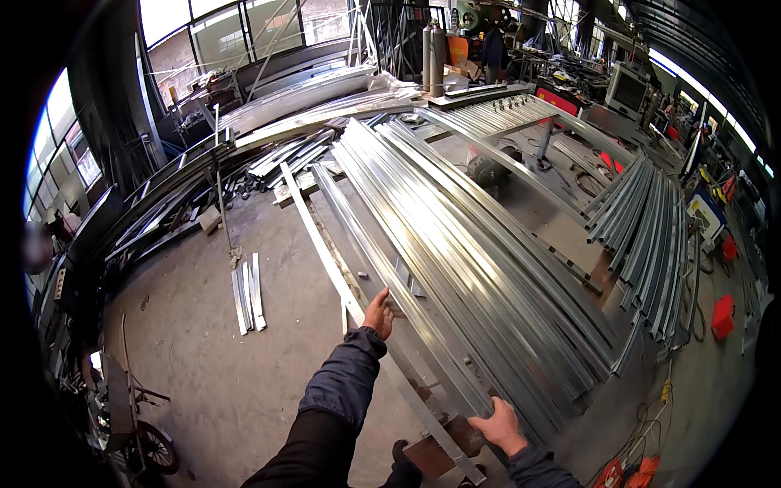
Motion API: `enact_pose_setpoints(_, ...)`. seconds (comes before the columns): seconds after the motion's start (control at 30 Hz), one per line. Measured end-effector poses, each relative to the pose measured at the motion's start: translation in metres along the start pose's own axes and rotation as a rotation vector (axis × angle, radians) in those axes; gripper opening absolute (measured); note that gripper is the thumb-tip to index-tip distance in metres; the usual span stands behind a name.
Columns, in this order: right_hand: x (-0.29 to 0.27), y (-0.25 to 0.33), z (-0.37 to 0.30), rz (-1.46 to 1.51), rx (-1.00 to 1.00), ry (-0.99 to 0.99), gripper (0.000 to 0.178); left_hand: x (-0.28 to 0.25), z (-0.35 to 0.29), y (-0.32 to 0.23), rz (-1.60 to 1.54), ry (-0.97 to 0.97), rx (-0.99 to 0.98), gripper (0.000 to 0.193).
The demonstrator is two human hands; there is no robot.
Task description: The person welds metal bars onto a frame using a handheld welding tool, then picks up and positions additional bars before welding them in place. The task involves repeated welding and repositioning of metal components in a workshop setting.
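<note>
A long, shiny metal channel [354, 224] runs from far left of centre toward me, along the left side of a stack of similar channels [439, 236]. My left hand [379, 315] grips its left edge partway along, thumb up, the other fingers partly hidden. Close to its near end, my right hand [502, 428] is closed on the same channel, thumb to the left. Left of it, a pale square support bar [325, 252] slants toward my feet, passing beneath my left forearm.
Three short metal strips [248, 293] lie on the floor at left. More profiles [651, 236] fan out at right beside a metal frame [504, 154]. Scrap lengths [285, 154] are heaped at far left. Cables [651, 423] and a red box [722, 317] lie at right.
</note>
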State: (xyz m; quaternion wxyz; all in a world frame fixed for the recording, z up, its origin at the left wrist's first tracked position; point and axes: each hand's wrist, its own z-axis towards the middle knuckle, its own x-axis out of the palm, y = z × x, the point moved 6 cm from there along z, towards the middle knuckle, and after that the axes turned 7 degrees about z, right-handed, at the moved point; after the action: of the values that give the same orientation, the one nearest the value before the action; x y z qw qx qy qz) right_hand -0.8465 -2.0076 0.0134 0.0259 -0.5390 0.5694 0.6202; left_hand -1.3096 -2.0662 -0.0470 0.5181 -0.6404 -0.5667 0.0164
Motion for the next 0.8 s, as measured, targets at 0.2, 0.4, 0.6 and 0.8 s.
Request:
enact_pose_setpoints(0.2, 0.078, 0.025, 0.091, -0.205, 0.016, -0.035, 0.089, 0.038, -0.119, 0.004, 0.357, 0.199, 0.187, 0.091)
enact_pose_setpoints(0.4, 0.114, 0.005, 0.095, -0.209, -0.042, 0.038, 0.071, -0.089, -0.312, 0.081, 0.353, -0.079, -0.043, 0.067)
enact_pose_setpoints(0.6, 0.054, -0.044, 0.007, -0.121, -0.145, -0.040, 0.064, -0.181, -0.436, 0.161, 0.428, -0.387, -0.316, 0.059)
enact_pose_setpoints(0.8, -0.010, -0.137, -0.138, -0.010, 0.048, -0.058, 0.056, -0.053, -0.360, 0.180, 0.698, 0.006, -0.247, 0.054)
